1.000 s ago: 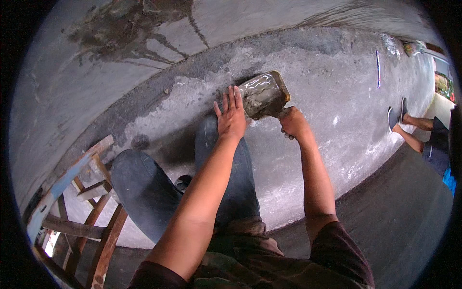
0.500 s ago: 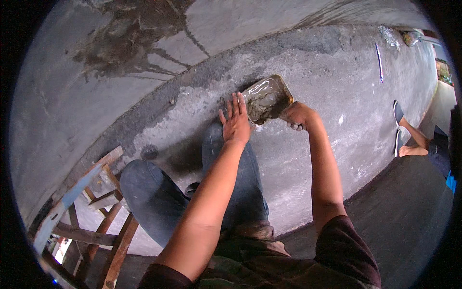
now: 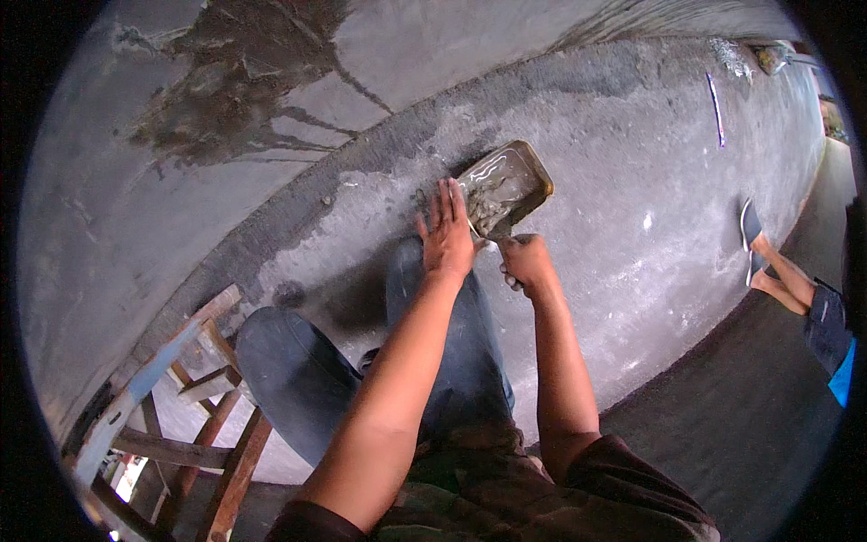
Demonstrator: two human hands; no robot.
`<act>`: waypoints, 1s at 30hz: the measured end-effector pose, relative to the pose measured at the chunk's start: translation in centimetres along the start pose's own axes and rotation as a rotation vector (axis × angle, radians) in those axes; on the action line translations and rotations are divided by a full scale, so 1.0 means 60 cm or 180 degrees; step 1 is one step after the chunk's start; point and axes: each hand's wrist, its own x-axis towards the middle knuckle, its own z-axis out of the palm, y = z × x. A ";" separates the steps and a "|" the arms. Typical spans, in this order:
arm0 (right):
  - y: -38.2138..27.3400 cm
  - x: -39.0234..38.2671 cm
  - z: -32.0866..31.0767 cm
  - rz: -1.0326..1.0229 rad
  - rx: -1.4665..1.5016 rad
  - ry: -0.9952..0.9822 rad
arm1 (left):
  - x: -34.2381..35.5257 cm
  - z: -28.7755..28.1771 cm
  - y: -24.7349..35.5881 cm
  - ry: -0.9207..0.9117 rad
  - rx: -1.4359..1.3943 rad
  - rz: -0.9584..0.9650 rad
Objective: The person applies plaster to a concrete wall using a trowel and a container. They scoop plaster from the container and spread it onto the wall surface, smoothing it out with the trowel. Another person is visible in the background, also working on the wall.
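A rectangular, shallow container (image 3: 533, 172) with a worn rim lies on the grey floor in front of my knees. Wet grey cement mix (image 3: 492, 200) and some shiny water sit in it. My left hand (image 3: 446, 237) rests against its left side, fingers stretched out and the thumb near the closest corner. At the container's near edge, my right hand (image 3: 526, 262) is closed around what looks like a small trowel (image 3: 503, 232). Most of that tool is hidden by the hand and the mix. Grey smears mark the right fingers.
A wooden stool or ladder frame (image 3: 181, 370) stands at the left beside my knee. Ahead rises a grey wall (image 3: 433, 45) with a dark wet stain (image 3: 244, 81). A thin stick (image 3: 715, 108) lies at the far right. Another person's legs (image 3: 781, 280) show at the right.
My right hand has moved left and nearer to me, from the container's right corner to its near edge close to my left hand. My left hand keeps its place on the container.
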 end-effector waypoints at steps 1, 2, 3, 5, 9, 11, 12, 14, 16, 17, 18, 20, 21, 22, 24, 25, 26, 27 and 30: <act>0.014 0.005 0.003 -0.0148 0.0214 0.0055 | 0.000 0.001 -0.001 -0.0021 -0.0026 -0.0006; 0.015 0.008 0.001 -0.0164 0.0256 0.0074 | 0.002 0.002 -0.002 -0.0040 -0.0053 -0.0014; 0.017 0.008 -0.004 -0.0168 0.0285 0.0102 | 0.004 0.009 -0.003 -0.0010 -0.0042 -0.0025; 0.041 0.022 -0.006 -0.0580 0.0102 0.0461 | 0.006 0.019 -0.009 0.0063 0.0041 0.0020; 0.068 0.029 0.012 -0.1584 -0.1252 0.1252 | 0.008 0.026 -0.015 0.0109 0.0075 0.0018; 0.040 0.001 0.036 -0.1534 -0.1804 0.1321 | 0.006 0.021 -0.012 0.0085 0.0081 0.0024; 0.036 -0.004 0.053 -0.1526 -0.2094 0.1337 | 0.005 0.018 -0.011 0.0083 0.0085 0.0020; 0.095 0.040 0.086 -0.1912 -0.2419 0.1575 | 0.003 0.023 -0.009 0.0143 0.0107 0.0092; 0.077 0.026 0.068 -0.1830 -0.2614 0.1424 | 0.011 0.036 -0.022 0.0242 0.0195 0.0097; 0.064 0.014 0.056 -0.1791 -0.2711 0.1343 | 0.014 0.044 -0.027 0.0290 0.0270 0.0087; 0.053 0.001 0.042 -0.1859 -0.2672 0.1393 | 0.016 0.050 -0.028 0.0314 0.0342 0.0102; 0.041 -0.013 0.017 -0.1996 -0.2594 0.1486 | 0.013 0.037 -0.024 0.0233 0.0261 0.0079; 0.053 -0.009 0.015 -0.2048 -0.2752 0.1455 | 0.008 0.027 -0.014 0.0192 0.0207 0.0075; 0.070 -0.002 0.011 -0.2054 -0.2852 0.1400 | 0.005 0.016 -0.005 0.0090 0.0190 0.0042; 0.100 0.005 -0.005 -0.2095 -0.3049 0.1288 | -0.002 -0.004 0.007 -0.0089 0.0159 -0.0039; 0.099 -0.006 -0.014 -0.2065 -0.3103 0.1205 | -0.001 -0.005 0.005 -0.0065 0.0162 -0.0032; 0.118 -0.001 -0.025 -0.2132 -0.3194 0.1289 | -0.001 -0.003 0.008 -0.0039 0.0164 -0.0028; 0.144 0.006 -0.035 -0.2213 -0.3271 0.1355 | -0.003 -0.001 0.006 -0.0011 0.0183 -0.0045; 0.176 0.004 -0.049 -0.2298 -0.3383 0.1379 | -0.002 0.004 0.004 0.0047 0.0133 -0.0012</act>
